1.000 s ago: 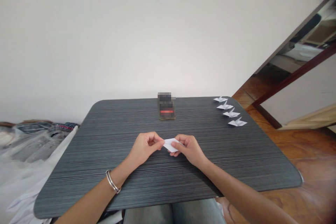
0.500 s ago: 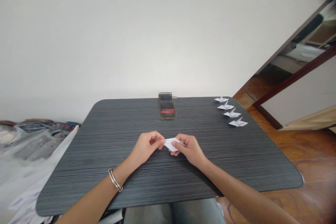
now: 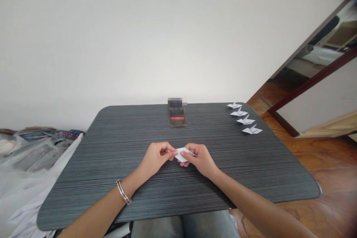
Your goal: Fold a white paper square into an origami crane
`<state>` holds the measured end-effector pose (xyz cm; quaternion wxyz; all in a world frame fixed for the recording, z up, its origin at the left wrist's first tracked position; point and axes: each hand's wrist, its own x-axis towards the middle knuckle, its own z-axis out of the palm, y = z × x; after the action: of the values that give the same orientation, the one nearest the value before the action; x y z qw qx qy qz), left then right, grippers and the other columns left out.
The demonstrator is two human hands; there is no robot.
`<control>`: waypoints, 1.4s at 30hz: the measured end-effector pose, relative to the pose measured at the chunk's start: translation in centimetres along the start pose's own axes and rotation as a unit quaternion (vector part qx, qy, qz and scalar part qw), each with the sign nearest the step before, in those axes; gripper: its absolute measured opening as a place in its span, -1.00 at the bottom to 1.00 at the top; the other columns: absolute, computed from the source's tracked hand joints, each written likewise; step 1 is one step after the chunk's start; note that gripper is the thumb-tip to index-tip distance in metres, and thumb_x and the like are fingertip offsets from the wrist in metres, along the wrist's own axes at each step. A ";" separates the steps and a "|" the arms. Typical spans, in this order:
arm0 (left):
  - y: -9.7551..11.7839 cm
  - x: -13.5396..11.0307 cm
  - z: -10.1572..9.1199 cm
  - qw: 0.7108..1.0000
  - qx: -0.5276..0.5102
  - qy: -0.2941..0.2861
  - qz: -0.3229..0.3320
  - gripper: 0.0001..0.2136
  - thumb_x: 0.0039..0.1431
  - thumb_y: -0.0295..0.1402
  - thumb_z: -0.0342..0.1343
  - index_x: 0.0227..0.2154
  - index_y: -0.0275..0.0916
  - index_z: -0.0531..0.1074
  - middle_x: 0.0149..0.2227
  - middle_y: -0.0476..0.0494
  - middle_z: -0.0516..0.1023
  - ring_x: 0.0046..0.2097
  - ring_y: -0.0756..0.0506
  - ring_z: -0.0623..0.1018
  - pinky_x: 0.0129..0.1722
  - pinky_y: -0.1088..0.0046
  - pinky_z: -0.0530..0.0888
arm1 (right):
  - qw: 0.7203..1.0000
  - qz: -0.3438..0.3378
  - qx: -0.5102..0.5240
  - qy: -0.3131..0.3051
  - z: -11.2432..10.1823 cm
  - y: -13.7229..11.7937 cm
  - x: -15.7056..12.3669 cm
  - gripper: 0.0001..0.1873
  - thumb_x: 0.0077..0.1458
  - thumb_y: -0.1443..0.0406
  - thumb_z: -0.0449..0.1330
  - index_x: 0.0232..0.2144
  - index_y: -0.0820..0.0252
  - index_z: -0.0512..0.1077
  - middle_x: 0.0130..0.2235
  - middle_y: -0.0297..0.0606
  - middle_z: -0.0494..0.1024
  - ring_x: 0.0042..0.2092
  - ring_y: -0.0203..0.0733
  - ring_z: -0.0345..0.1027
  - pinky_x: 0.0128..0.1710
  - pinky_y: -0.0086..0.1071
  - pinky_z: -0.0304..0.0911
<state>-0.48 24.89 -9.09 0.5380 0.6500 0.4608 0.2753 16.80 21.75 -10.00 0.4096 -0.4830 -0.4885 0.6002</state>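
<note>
A small folded piece of white paper [image 3: 182,155], roughly diamond-shaped, is held between my two hands just above the table. My left hand [image 3: 159,158] pinches its left corner between thumb and fingertips. On the other side my right hand [image 3: 198,158] grips the paper, thumb on top and fingers curled beneath, hiding part of its right end. A silver bangle [image 3: 123,192] circles my left wrist. Several white paper cranes [image 3: 245,120] stand in a slanting row at the table's right rear.
A pixelated dark object with a red band [image 3: 177,113] stands at the back middle of the dark striped table [image 3: 119,130]. Behind is a white wall [image 3: 139,37]. Plastic-wrapped items [image 3: 33,148] lie left of the table; wooden floor [image 3: 331,171] shows at right.
My left fingers have shifted slightly right and further onto the paper's left corner. My right hand keeps nearly the same hold. The view has moved very slightly.
</note>
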 end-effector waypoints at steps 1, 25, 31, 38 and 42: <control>0.0 0.0 0.0 1.000 0.000 -0.001 -0.001 -0.84 -0.03 -0.31 0.14 -0.51 -0.34 0.47 -0.61 -0.03 0.45 -0.53 0.03 0.41 -0.49 0.56 0.30 | 1.000 -0.001 -0.002 0.000 0.0 -0.1 0.0 -0.66 -0.12 0.08 0.24 -0.56 0.27 0.36 -0.58 -0.31 0.51 -0.57 -0.29 0.42 -0.58 -0.49 0.29; 0.4 0.0 0.2 0.998 -0.069 0.008 0.003 -0.83 -0.01 -0.31 0.11 -0.54 -0.33 0.36 -0.58 0.01 0.41 -0.54 0.07 0.38 -0.51 0.57 0.31 | 0.999 -0.005 0.048 -0.005 0.0 0.1 0.2 -0.60 -0.06 0.01 0.17 -0.52 0.28 0.40 -0.58 -0.29 0.52 -0.58 -0.32 0.41 -0.60 -0.51 0.32; 0.4 0.1 0.3 0.992 -0.124 0.010 -0.003 -0.80 -0.07 -0.30 0.18 -0.53 -0.32 0.31 -0.55 0.01 0.42 -0.52 0.06 0.39 -0.49 0.55 0.34 | 0.999 -0.004 0.049 0.000 0.0 0.2 0.2 -0.60 -0.07 0.02 0.19 -0.53 0.29 0.41 -0.60 -0.29 0.52 -0.60 -0.33 0.40 -0.62 -0.52 0.32; 0.8 -0.2 0.6 0.984 -0.179 -0.019 0.004 -0.79 -0.05 -0.30 0.17 -0.46 -0.32 0.30 -0.55 0.02 0.41 -0.51 0.07 0.38 -0.50 0.57 0.33 | 0.999 -0.011 0.048 -0.007 0.3 -0.3 0.0 -0.62 -0.06 0.04 0.19 -0.56 0.28 0.39 -0.62 -0.31 0.51 -0.62 -0.35 0.39 -0.62 -0.53 0.31; 1.0 -0.3 0.6 0.984 -0.174 -0.023 0.018 -0.80 -0.04 -0.30 0.16 -0.43 -0.32 0.31 -0.60 0.07 0.35 -0.54 0.08 0.37 -0.49 0.57 0.31 | 0.999 -0.009 0.043 -0.008 0.3 -0.3 0.0 -0.62 -0.07 0.04 0.20 -0.56 0.28 0.38 -0.63 -0.32 0.50 -0.62 -0.34 0.39 -0.62 -0.52 0.31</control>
<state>0.17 24.40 -8.29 0.6483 0.5605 0.3819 0.3459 16.50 21.73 -9.64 0.4313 -0.4554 -0.4698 0.6212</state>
